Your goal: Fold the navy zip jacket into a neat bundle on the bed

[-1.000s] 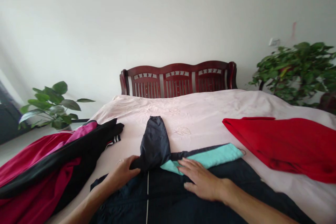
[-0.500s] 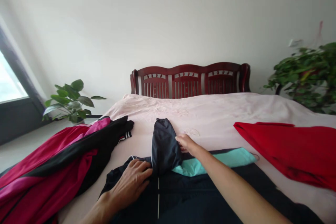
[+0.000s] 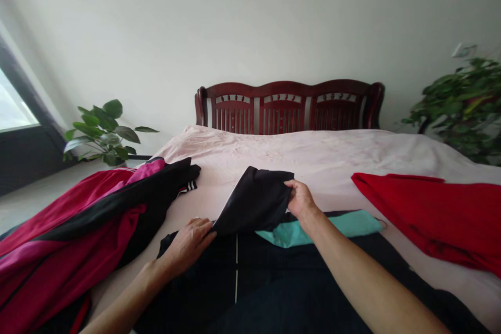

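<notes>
1. Fingers of the right hand [image 3: 300, 199] are pinching the far edge of the dark hood [image 3: 256, 199], lifting it clear of the bedsheet [image 3: 313, 154].
2. Left hand [image 3: 190, 242] is pressing down flat, with fingertips closed on the hood's near corner where it joins the dark jacket [image 3: 270, 292].
3. Between the two hands the hood is being stretched out, tilting up toward the wooden headboard [image 3: 289, 107].
4. Jacket body is lying spread on the near side of the bed from the headboard, with a white zip line [image 3: 236, 266] running down its middle.
5. Just beside the hood, a teal panel [image 3: 332, 224] of the jacket is showing under the right wrist.
6. Left of the jacket, a magenta and black garment [image 3: 90, 219] is lying heaped; right of it, a red garment [image 3: 434, 216] is lying flat.
7. Potted plants are standing either side of the headboard: a broad-leaved plant [image 3: 104, 130] on the left and a bushy plant [image 3: 464, 102] on the right.
</notes>
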`<action>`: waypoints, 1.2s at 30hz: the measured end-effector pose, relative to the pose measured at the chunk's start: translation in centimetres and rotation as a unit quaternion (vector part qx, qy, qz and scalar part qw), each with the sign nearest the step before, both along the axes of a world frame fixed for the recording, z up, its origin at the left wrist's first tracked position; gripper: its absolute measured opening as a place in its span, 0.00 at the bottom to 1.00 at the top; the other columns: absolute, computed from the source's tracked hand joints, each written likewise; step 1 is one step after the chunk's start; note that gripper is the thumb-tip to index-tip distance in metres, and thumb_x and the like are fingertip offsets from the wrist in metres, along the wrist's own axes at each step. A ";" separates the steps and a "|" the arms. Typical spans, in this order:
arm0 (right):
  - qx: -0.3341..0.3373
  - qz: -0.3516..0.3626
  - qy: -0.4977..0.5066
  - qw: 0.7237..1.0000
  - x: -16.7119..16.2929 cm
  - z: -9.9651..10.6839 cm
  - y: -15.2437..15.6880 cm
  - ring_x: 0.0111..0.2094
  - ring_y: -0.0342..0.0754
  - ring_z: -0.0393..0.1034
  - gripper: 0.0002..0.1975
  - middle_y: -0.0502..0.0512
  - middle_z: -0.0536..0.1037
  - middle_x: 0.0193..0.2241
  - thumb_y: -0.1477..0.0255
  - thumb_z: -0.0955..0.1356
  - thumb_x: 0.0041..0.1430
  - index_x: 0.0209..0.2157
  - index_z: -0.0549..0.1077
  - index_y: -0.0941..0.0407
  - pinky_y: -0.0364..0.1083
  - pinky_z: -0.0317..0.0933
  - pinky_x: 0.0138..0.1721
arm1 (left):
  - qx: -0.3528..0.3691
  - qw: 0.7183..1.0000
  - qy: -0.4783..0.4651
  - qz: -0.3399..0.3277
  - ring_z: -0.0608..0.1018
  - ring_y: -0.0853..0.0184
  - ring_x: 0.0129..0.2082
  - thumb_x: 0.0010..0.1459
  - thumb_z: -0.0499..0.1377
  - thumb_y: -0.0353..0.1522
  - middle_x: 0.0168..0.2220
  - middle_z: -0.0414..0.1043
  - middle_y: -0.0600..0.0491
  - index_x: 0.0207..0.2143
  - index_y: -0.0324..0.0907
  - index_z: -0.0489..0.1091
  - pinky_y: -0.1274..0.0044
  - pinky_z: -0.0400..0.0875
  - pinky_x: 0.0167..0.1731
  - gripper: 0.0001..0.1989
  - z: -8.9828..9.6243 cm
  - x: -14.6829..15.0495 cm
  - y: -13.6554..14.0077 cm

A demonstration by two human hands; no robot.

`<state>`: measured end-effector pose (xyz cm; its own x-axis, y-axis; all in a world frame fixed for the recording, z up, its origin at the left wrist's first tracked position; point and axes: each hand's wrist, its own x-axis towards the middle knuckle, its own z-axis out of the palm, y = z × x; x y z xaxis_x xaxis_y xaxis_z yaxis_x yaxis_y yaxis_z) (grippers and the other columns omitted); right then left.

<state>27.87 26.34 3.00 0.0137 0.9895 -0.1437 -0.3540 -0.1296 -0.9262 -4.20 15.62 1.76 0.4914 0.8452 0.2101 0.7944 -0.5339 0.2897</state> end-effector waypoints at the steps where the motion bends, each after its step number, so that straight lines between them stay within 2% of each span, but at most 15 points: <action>1: 0.001 -0.008 0.002 1.000 0.9 0.0 -0.8 0.33 0.55 0.76 0.14 0.56 0.81 0.28 0.63 0.67 0.50 0.37 0.75 0.56 0.53 0.71 0.39 | -0.011 1.000 -0.007 0.005 0.74 0.63 0.36 0.69 0.44 0.42 0.33 0.72 0.52 0.33 0.45 0.69 0.70 0.65 0.43 0.19 -0.1 0.1 0.1; 6: 0.006 -0.036 0.009 0.999 3.7 -0.1 -3.8 0.39 0.57 0.76 0.16 0.58 0.82 0.33 0.62 0.66 0.52 0.41 0.74 0.55 0.54 0.69 0.40 | -0.042 0.999 0.001 0.016 0.76 0.61 0.37 0.68 0.45 0.43 0.32 0.74 0.52 0.30 0.45 0.69 0.71 0.64 0.44 0.20 -0.6 0.7 0.5; 10: 0.091 -0.076 0.021 0.993 6.4 0.7 -4.0 0.37 0.52 0.74 0.16 0.53 0.80 0.34 0.64 0.67 0.51 0.44 0.72 0.51 0.50 0.69 0.37 | -0.062 0.997 -0.022 0.032 0.76 0.61 0.37 0.67 0.46 0.44 0.32 0.74 0.53 0.30 0.45 0.69 0.72 0.64 0.41 0.19 -0.3 0.7 0.5; 12: 0.104 -0.106 0.021 0.989 8.1 0.9 -4.0 0.34 0.50 0.72 0.15 0.52 0.78 0.32 0.65 0.67 0.51 0.42 0.71 0.50 0.48 0.69 0.34 | -0.071 0.996 -0.036 0.041 0.77 0.61 0.36 0.67 0.46 0.44 0.32 0.74 0.53 0.30 0.45 0.68 0.73 0.64 0.40 0.19 0.1 0.7 0.4; 18: -0.027 -0.173 0.034 0.984 11.7 -1.4 -7.0 0.30 0.50 0.72 0.06 0.56 0.73 0.28 0.65 0.62 0.56 0.33 0.66 0.52 0.48 0.67 0.27 | -0.079 0.995 -0.006 0.053 0.76 0.62 0.33 0.68 0.43 0.43 0.28 0.74 0.53 0.25 0.46 0.66 0.72 0.63 0.39 0.22 -0.1 1.3 0.8; 22: -0.128 -0.214 0.043 0.967 12.3 -2.6 -8.0 0.33 0.51 0.75 0.12 0.58 0.73 0.31 0.58 0.60 0.62 0.36 0.63 0.52 0.46 0.67 0.25 | -0.069 0.995 0.025 0.066 0.77 0.61 0.34 0.67 0.43 0.41 0.28 0.75 0.52 0.25 0.45 0.67 0.72 0.62 0.39 0.21 -0.5 1.6 1.1; 26: -0.185 -0.247 0.031 0.951 12.7 -2.1 -6.3 0.31 0.51 0.75 0.19 0.58 0.74 0.31 0.52 0.63 0.62 0.43 0.64 0.52 0.45 0.67 0.23 | -0.070 0.994 0.059 0.062 0.77 0.61 0.34 0.65 0.47 0.43 0.28 0.74 0.53 0.26 0.45 0.67 0.73 0.61 0.38 0.19 -0.5 1.6 1.2; 31: -0.128 -0.273 -0.026 0.953 14.4 -0.5 -5.1 0.26 0.43 0.71 0.06 0.50 0.73 0.25 0.67 0.65 0.61 0.39 0.67 0.53 0.39 0.62 0.22 | -0.065 0.994 0.060 0.060 0.76 0.61 0.36 0.63 0.50 0.41 0.29 0.74 0.53 0.26 0.45 0.68 0.72 0.61 0.40 0.16 -1.1 1.0 1.6; 36: -0.064 -0.258 -0.132 0.955 16.8 -0.3 -8.1 0.28 0.43 0.70 0.09 0.48 0.74 0.26 0.77 0.65 0.50 0.35 0.71 0.53 0.39 0.61 0.27 | -0.062 0.997 0.020 0.032 0.74 0.62 0.34 0.61 0.54 0.43 0.29 0.71 0.54 0.26 0.44 0.65 0.72 0.63 0.39 0.15 -1.9 -0.2 1.9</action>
